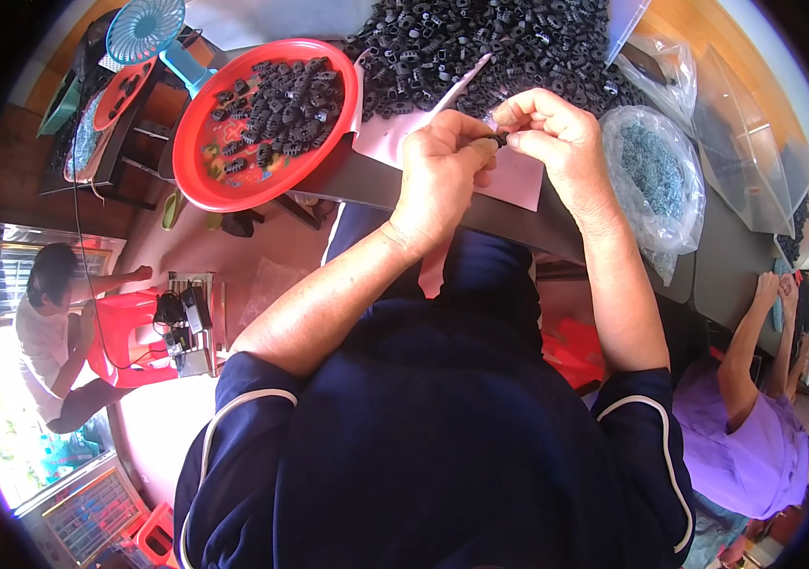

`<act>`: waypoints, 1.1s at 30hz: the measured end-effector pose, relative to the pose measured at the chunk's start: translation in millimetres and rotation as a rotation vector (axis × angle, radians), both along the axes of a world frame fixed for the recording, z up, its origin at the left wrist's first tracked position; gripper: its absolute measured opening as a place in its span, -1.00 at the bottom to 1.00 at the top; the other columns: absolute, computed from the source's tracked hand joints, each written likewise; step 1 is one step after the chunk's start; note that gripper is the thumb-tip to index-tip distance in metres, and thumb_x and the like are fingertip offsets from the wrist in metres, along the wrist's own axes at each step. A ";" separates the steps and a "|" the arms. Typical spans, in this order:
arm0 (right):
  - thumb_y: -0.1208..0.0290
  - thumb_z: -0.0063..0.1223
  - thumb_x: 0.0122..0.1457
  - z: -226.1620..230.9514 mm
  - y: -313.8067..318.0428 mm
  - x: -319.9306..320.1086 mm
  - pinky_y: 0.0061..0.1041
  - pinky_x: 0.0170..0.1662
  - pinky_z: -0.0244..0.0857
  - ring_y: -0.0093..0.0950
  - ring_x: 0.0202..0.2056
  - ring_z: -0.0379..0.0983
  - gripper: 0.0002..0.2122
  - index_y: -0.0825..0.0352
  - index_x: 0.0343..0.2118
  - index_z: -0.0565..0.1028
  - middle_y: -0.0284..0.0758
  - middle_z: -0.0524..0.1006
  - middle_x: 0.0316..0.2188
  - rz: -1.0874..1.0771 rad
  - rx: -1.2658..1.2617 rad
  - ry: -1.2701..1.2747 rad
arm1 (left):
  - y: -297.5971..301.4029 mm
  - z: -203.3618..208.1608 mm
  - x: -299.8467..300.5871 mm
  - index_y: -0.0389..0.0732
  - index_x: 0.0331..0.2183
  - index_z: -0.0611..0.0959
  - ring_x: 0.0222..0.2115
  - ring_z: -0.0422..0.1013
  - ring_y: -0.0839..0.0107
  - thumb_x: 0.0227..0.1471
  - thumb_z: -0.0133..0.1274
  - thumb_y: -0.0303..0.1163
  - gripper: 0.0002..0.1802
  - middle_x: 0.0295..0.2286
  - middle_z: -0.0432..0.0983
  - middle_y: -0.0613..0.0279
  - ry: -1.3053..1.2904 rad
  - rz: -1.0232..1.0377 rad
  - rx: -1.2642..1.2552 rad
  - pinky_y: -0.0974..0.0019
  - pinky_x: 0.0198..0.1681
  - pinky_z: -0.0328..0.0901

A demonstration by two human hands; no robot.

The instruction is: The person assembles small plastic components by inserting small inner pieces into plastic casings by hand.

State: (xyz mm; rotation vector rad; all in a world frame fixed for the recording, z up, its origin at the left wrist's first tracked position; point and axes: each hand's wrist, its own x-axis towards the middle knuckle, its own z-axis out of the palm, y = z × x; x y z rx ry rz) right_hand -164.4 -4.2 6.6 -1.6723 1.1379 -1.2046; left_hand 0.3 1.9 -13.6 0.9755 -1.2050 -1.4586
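Observation:
Both hands meet over the table's front edge. My left hand (444, 171) is closed, its thumb and fingers pinching a small black plastic part (497, 138). Close beside it, my right hand (556, 142) is also closed, thumb and forefinger pinched together at the right side of that part. Whether the right fingers hold a separate tiny piece cannot be made out. Under the hands lies a pink sheet (516, 182) on the dark table. Just beyond them spreads a large heap of black plastic parts (480, 47).
A red basin (186, 161) with black parts stands left, near a blue fan (147, 30). At right sits a clear bag (689, 204) of small bluish pieces (651, 171). A person in purple (741, 441) works at right; another person (49, 332) sits at left.

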 end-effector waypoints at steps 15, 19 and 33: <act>0.78 -0.03 0.00 -1.5 4.3 6.6 -0.60 -0.22 0.43 -0.56 -0.33 0.57 -0.80 0.41 -0.31 0.51 -0.30 0.62 -0.42 -0.094 -0.141 0.147 | -2.3 -8.7 -3.9 -0.38 -0.33 0.60 -0.66 0.39 0.63 0.04 0.11 -0.52 -0.87 -0.57 0.54 0.23 -0.022 0.040 -0.079 0.57 -0.72 0.16; 0.78 -0.03 -0.01 -6.1 10.6 16.5 -0.57 -0.28 0.44 -0.53 -0.38 0.59 -0.80 0.40 -0.33 0.50 -0.27 0.61 -0.48 -0.179 -0.255 0.195 | -1.2 -7.7 -5.3 -0.37 -0.34 0.60 -0.64 0.39 0.62 0.02 0.12 -0.52 -0.87 -0.57 0.53 0.25 -0.063 0.060 -0.074 0.56 -0.67 0.21; 0.77 -0.05 -0.11 -19.3 15.9 38.4 -0.41 -0.42 0.41 -0.31 -0.48 0.57 -0.77 0.31 -0.41 0.50 -0.26 0.59 -0.50 -0.478 -0.505 0.320 | -1.9 -14.8 -9.5 -0.39 -0.42 0.56 -0.63 0.42 0.46 -0.04 0.05 -0.59 -0.94 -0.62 0.52 0.13 -0.126 0.152 -0.253 0.38 -0.55 0.32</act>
